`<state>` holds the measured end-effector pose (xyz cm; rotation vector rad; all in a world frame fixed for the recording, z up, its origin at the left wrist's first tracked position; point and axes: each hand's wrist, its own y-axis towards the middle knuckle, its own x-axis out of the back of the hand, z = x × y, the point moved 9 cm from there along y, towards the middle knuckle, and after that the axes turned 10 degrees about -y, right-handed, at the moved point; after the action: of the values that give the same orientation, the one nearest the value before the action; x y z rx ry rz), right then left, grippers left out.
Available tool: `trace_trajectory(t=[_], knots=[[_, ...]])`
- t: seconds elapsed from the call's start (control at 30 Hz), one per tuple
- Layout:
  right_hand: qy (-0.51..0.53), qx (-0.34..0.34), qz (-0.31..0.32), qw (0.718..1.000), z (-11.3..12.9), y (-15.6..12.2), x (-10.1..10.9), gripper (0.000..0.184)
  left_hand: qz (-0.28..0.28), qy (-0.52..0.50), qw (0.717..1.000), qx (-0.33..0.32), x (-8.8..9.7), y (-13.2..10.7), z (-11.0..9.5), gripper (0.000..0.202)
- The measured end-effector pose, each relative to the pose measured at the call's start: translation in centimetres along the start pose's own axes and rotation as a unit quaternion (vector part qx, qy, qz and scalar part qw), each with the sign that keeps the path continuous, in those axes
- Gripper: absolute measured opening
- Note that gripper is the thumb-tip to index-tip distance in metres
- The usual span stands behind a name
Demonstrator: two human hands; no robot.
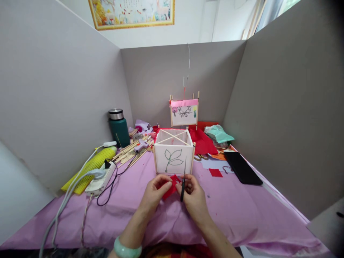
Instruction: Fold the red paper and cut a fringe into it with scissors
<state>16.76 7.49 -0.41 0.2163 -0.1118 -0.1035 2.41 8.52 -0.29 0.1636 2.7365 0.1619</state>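
Observation:
My left hand [156, 191] pinches a small piece of red paper [172, 185] just above the purple table cover. My right hand [194, 195] is closed round thin dark scissors [184, 181], whose blades point up and away, right beside the red paper. Directly behind both hands stands a square lantern frame [173, 152] of wooden sticks with white paper sides; a green leaf sprig is drawn on its front. A green bangle [127, 249] sits on my left wrist.
A second small lantern with a pink top [184, 111] stands at the back. On the left lie a green flask [119, 127], wooden sticks [129, 152], a power strip with cables [100, 179], yellow mesh [91, 166]. Right: red paper sheets [202, 141], black phone [242, 166], red square [215, 172]. Grey partitions enclose the desk.

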Motion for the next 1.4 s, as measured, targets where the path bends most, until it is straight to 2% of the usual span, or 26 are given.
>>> trace_trajectory(t=[0.23,0.43,0.8,1.07,1.23,1.3,1.4], knots=[[-0.005,0.010,-0.002,1.000,0.0,0.2,-0.1,0.029,0.003,0.056,0.998,-0.004,-0.1,0.1,-0.2,0.012],[-0.022,0.007,-0.010,1.000,0.3,0.1,0.1,0.031,-0.018,0.018,0.999,0.030,0.2,0.2,0.4,0.015],[-0.045,0.010,-0.012,0.999,0.2,0.0,0.1,0.029,-0.027,0.013,0.998,0.052,0.3,0.2,0.9,0.021],[-0.047,0.011,-0.011,0.999,0.4,-0.1,0.1,0.028,-0.021,0.030,0.998,0.041,0.4,0.1,0.7,0.025],[-0.047,0.003,0.001,0.999,0.4,0.0,0.4,0.031,-0.038,0.020,0.998,0.051,0.5,0.0,0.7,0.026],[-0.071,-0.003,0.020,0.997,0.4,-0.2,0.9,0.030,-0.041,0.009,0.998,0.049,0.5,0.0,0.7,0.027],[-0.096,-0.036,0.110,0.989,0.2,-1.0,1.5,0.028,-0.042,-0.006,0.998,0.044,0.7,0.1,0.7,0.028]])
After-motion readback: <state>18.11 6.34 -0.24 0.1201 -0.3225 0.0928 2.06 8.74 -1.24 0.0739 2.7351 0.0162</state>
